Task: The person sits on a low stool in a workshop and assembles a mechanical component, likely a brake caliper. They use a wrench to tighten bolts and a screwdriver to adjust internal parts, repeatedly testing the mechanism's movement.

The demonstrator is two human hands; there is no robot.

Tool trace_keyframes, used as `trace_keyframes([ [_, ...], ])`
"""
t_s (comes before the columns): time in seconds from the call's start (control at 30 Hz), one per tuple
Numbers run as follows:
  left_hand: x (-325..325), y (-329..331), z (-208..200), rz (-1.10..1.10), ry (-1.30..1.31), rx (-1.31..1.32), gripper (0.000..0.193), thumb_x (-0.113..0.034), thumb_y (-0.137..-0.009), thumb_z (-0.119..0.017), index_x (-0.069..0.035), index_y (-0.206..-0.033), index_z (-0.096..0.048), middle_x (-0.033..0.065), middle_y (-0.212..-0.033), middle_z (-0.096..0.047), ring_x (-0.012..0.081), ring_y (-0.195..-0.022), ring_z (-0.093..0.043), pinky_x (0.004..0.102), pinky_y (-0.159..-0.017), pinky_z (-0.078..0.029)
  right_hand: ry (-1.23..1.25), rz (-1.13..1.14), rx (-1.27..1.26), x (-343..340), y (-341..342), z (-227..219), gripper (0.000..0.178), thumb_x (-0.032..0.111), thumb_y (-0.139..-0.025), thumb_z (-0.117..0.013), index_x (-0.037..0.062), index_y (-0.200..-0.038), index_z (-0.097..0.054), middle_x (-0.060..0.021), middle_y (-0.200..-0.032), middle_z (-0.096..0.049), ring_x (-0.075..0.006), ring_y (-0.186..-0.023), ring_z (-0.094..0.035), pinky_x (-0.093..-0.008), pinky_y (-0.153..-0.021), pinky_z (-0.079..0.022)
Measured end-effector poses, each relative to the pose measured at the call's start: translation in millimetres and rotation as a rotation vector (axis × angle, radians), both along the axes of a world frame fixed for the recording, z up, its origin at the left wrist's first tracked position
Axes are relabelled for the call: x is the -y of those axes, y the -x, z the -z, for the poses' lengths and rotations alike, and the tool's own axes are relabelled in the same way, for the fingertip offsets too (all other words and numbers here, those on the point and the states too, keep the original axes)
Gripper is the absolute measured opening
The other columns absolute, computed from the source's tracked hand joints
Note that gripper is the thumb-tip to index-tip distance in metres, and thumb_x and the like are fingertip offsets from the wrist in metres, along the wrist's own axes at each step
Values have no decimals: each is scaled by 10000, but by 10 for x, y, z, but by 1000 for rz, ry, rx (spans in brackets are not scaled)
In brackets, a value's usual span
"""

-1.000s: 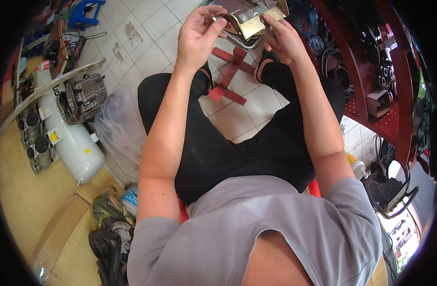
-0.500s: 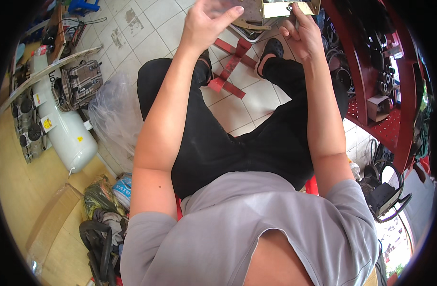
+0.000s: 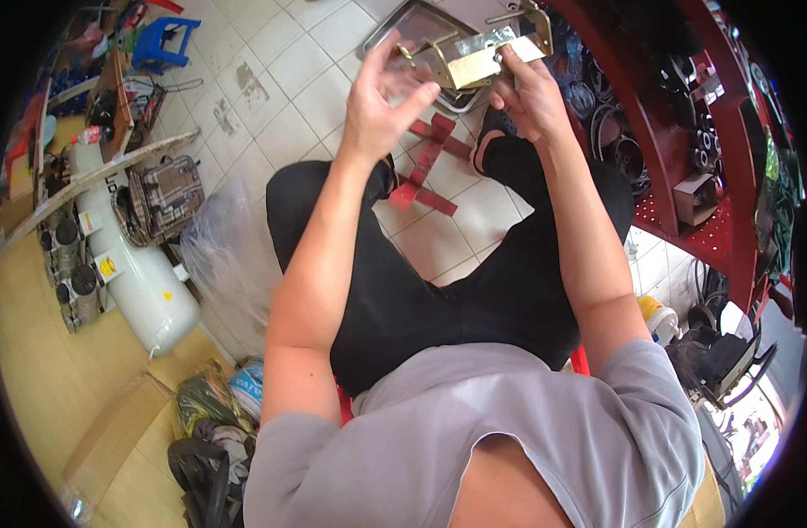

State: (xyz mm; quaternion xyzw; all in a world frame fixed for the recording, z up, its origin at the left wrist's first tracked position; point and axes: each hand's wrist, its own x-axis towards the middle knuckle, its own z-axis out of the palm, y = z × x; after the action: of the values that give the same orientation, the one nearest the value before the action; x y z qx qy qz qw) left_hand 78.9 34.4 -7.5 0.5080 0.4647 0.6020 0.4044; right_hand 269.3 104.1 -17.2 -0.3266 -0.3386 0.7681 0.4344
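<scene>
A brass-coloured metal bracket (image 3: 474, 69), with bent end plates and thin rods, is held up at the top of the view. My right hand (image 3: 533, 99) grips its near edge, thumb pressed on the flat face and fingers curled beneath. Beside its left end is my left hand (image 3: 377, 110), thumb stretched out and fingers apart, some of them smeared by motion. A small brass-coloured fitting (image 3: 407, 56) shows next to those fingers; whether they touch it I cannot tell. Behind the bracket lies a dark metal tray (image 3: 394, 25) with a light rim.
A red metal stand (image 3: 425, 167) is on the tiled floor between my feet. To the right rises a dark red rack (image 3: 685, 132) with coiled parts. At left are a white tank (image 3: 153, 295), a plaid bag (image 3: 166, 198), a clear plastic bag (image 3: 227, 246) and a blue stool (image 3: 161, 44).
The view has shifted, so the bracket and hands appear lower and more of the tray shows. My right hand still holds the bracket; my left hand stays near its left end, fingers moving.
</scene>
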Motion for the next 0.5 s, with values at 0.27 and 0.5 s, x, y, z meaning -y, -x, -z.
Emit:
trace_keyframes([
  [0.27,-70,98,96,-160,40,-164,454,-86,-830,-660,51,-1217,-467,115,-975,-624,119,-796,-607,243,-705,-502,40,40,-24,-19,11,36,168,227,-953,-506,65,-995,-522,0,-760,-545,-56,-425,-314,-252,-459,-407],
  [0.5,-48,177,-40,460,782,-446,477,-99,-830,-659,54,-1229,-447,169,-1138,-555,170,-844,-619,283,-745,-511,37,38,-50,-49,-18,79,177,227,-953,-507,55,-994,-493,-20,-793,-557,-53,-410,-326,-251,-440,-410],
])
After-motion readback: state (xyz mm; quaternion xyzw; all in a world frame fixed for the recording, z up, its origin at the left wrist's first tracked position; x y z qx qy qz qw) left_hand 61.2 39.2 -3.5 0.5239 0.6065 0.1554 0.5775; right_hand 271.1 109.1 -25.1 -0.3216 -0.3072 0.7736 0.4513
